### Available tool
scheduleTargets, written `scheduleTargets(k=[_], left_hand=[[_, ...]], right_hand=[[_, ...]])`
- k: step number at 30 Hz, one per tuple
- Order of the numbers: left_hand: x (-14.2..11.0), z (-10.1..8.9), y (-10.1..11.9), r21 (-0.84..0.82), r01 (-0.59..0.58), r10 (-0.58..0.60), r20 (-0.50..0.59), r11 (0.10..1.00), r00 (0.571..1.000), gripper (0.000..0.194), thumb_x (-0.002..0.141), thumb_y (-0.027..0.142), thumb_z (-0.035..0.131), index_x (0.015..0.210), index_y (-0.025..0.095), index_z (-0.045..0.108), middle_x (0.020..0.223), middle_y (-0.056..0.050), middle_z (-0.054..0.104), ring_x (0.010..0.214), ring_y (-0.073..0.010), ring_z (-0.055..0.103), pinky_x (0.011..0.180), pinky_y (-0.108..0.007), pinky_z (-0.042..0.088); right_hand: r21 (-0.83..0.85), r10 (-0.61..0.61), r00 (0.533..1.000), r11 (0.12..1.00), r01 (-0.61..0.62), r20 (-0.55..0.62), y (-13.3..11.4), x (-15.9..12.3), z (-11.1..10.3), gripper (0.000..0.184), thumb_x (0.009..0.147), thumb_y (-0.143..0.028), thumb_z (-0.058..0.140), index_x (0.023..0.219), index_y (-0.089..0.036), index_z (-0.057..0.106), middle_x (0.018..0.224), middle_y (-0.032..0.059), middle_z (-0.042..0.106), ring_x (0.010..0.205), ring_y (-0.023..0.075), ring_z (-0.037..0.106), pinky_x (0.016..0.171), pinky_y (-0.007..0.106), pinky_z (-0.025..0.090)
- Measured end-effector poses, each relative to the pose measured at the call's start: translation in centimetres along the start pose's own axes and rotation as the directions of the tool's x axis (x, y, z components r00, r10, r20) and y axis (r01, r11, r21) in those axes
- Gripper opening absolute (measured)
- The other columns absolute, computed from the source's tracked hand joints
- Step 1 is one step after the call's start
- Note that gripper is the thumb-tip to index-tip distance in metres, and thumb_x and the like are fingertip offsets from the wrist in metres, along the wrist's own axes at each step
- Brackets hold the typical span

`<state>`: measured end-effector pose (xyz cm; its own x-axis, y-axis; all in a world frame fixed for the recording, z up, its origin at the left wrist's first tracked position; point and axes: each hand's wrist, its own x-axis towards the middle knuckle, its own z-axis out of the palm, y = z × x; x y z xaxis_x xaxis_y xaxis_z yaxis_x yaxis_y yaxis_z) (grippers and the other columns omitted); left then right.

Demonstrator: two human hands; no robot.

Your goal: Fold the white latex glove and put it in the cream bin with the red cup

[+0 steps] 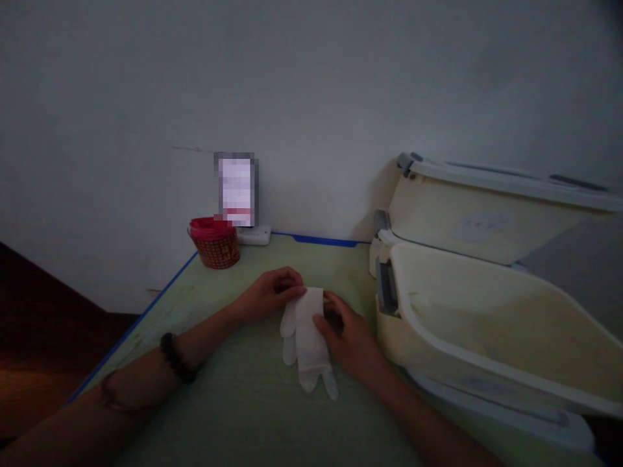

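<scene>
Near the middle of the green tabletop (233,408), a thin white glove (311,337) sits between the person's two hands, its straight edge toward the wall (311,97) and its fingers pointing back toward the person. The left hand (270,295) is at the glove's upper left corner, thumb and curled fingers pinching the material there, so that most of the glove extends below and to the right of that hand. The right hand (350,337) is along the glove's right edge; its thumb lies on the front surface and its bent fingers meet the upper right corner, pinching that side. Two glove fingers stick out on the left and two more at the lower end; whether the glove rests flat on the table or is slightly raised, I cannot tell. On the left forearm are a dark beaded bracelet (176,359) and a thinner band (111,394). Beyond the left hand, at the far left of the table, stands a small woven basket (220,253) with red material (207,227) at its top, just beside a white block (257,235) and an upright lit screen (237,185), which is blurred out. To the right of the right hand, well apart from the glove, is a large cream bin (403,331), open at the top, with a raised lid (457,211) behind it.
</scene>
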<state>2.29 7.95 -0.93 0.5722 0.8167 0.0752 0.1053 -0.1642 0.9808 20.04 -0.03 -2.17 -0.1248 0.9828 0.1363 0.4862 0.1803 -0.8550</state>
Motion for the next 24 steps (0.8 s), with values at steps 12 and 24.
scheduleTargets(k=[12,24], left_hand=[[0.06,-0.31,-0.08,-0.057,0.16,-0.155,0.072,0.986,0.985,0.03,0.066,0.026,0.068,0.088,0.014,0.051,0.074,0.0,0.064,0.068,-0.0119,0.059,0.063,-0.025,0.044],[-0.06,-0.26,0.31,-0.126,0.089,-0.075,0.115,0.988,0.991,0.017,0.071,0.026,0.063,0.078,0.013,0.055,0.066,0.004,0.059,0.061,-0.0081,0.054,0.058,-0.02,0.04]], right_hand=[[0.137,0.063,0.997,0.989,-0.057,-0.039,0.11,0.28,0.05,0.017,0.08,-0.032,0.051,0.087,-0.017,0.052,0.078,0.0027,0.059,0.07,0.0139,0.054,0.062,0.027,0.043],[0.233,0.044,0.999,0.972,-0.036,-0.03,-0.08,0.26,0.09,0.026,0.083,-0.038,0.048,0.099,-0.018,0.049,0.085,0.0046,0.062,0.075,0.0149,0.058,0.065,0.027,0.045]])
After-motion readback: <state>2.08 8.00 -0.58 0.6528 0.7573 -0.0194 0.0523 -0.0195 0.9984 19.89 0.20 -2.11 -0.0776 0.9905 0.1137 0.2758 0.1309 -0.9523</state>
